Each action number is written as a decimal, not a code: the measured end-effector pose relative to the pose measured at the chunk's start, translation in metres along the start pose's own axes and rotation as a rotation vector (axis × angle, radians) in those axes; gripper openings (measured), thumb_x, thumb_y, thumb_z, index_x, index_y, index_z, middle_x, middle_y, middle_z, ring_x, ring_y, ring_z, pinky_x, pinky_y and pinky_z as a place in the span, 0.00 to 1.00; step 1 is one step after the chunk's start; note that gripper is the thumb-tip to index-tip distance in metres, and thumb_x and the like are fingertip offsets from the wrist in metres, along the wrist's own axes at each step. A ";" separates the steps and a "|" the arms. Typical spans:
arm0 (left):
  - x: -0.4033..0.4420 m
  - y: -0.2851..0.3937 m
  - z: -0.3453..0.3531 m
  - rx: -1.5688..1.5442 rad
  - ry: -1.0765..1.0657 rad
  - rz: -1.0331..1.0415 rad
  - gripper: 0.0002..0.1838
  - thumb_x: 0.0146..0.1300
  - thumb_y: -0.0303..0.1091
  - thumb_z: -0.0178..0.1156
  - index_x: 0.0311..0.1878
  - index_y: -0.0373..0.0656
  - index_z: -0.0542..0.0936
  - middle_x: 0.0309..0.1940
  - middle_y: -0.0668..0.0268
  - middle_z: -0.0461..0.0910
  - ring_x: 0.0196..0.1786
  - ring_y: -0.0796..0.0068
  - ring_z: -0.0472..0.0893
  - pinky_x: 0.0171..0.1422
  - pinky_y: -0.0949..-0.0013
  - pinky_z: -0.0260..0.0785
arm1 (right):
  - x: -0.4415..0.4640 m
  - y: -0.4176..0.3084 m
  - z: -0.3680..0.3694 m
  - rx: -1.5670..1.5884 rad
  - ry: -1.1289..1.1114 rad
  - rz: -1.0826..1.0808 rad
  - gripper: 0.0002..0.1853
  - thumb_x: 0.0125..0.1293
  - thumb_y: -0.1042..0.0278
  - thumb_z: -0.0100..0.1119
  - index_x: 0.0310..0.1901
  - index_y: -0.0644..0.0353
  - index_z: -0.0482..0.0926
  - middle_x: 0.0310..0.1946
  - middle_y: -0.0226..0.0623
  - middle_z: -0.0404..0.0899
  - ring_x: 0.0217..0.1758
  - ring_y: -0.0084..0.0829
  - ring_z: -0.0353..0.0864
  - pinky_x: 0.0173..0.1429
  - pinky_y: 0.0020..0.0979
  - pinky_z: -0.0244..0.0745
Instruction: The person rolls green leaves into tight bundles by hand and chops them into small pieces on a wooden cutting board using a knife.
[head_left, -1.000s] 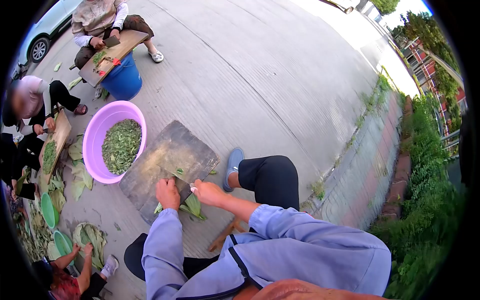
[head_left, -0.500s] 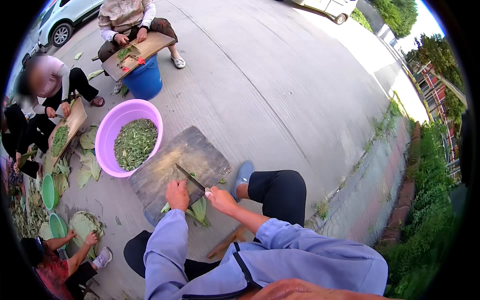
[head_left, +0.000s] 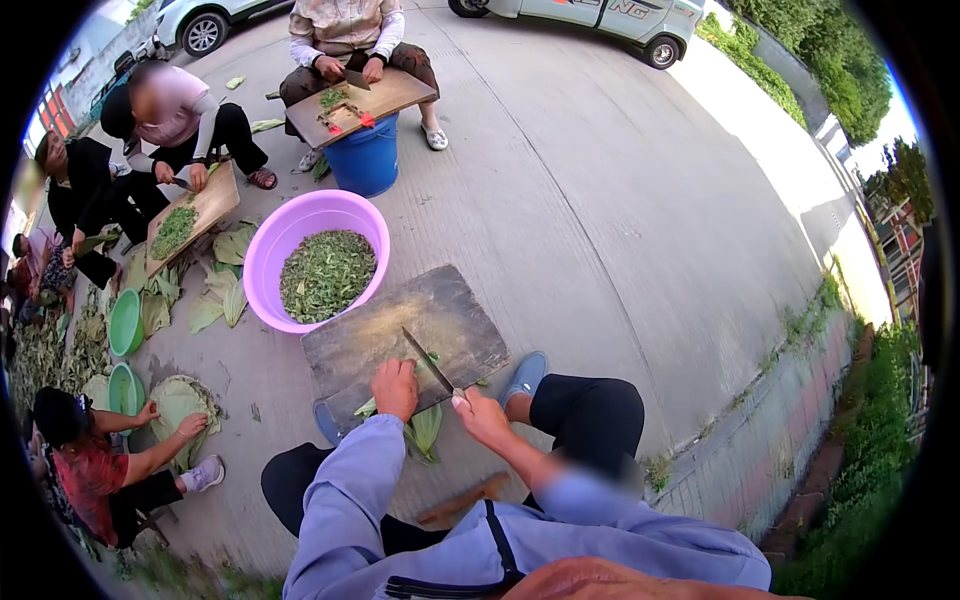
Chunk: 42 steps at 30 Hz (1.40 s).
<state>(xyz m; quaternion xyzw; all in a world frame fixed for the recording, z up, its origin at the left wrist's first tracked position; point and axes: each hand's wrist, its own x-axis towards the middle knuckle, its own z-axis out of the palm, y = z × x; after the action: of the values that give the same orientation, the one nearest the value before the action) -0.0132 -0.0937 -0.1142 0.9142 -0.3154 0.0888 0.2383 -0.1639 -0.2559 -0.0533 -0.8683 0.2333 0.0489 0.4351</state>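
Note:
My right hand [head_left: 480, 415] is closed around the handle of a knife [head_left: 427, 360], whose dark blade points up and left across the wooden cutting board [head_left: 335, 345]. Fingers curled, my left hand [head_left: 396, 390] presses at the board's near edge, just left of the blade. Green leaves [head_left: 425, 432] stick out below that hand and hang over the edge; most of what it grips is hidden under the fingers. A small green piece lies beside the blade.
A purple basin [head_left: 258, 285] of chopped greens stands beyond the board. Several people sit at left; one cuts on a board over a blue bucket [head_left: 365, 165]. Green basins [head_left: 127, 325] and large leaves [head_left: 220, 300] lie on the concrete. Vehicles [head_left: 600, 20] stand at the back.
The view has turned, so the scene sits further right and more shows at left. My hands and the knife keep nearly the same place over the board.

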 end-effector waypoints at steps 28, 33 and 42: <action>0.000 0.001 0.005 -0.009 0.030 -0.025 0.08 0.62 0.32 0.66 0.45 0.52 0.85 0.41 0.64 0.78 0.50 0.55 0.80 0.51 0.51 0.75 | 0.007 0.000 -0.004 0.017 -0.023 -0.044 0.22 0.79 0.50 0.57 0.42 0.67 0.75 0.34 0.67 0.83 0.42 0.71 0.83 0.48 0.62 0.75; 0.000 0.000 0.006 -0.013 0.039 -0.015 0.09 0.62 0.31 0.66 0.45 0.52 0.84 0.41 0.64 0.78 0.50 0.56 0.80 0.51 0.51 0.76 | 0.005 -0.001 -0.007 0.004 -0.057 -0.031 0.24 0.79 0.48 0.56 0.43 0.68 0.75 0.36 0.68 0.84 0.43 0.71 0.84 0.50 0.62 0.75; 0.001 0.000 0.007 0.003 0.009 -0.030 0.10 0.61 0.31 0.67 0.46 0.53 0.85 0.44 0.65 0.80 0.51 0.57 0.81 0.51 0.52 0.78 | 0.000 -0.023 -0.023 -0.165 -0.149 0.014 0.22 0.81 0.52 0.51 0.49 0.68 0.75 0.39 0.65 0.86 0.46 0.68 0.85 0.54 0.62 0.77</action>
<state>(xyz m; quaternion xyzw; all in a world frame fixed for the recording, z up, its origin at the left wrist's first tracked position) -0.0123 -0.0975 -0.1202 0.9188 -0.3004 0.0897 0.2398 -0.1562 -0.2618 -0.0219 -0.8934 0.2016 0.1357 0.3778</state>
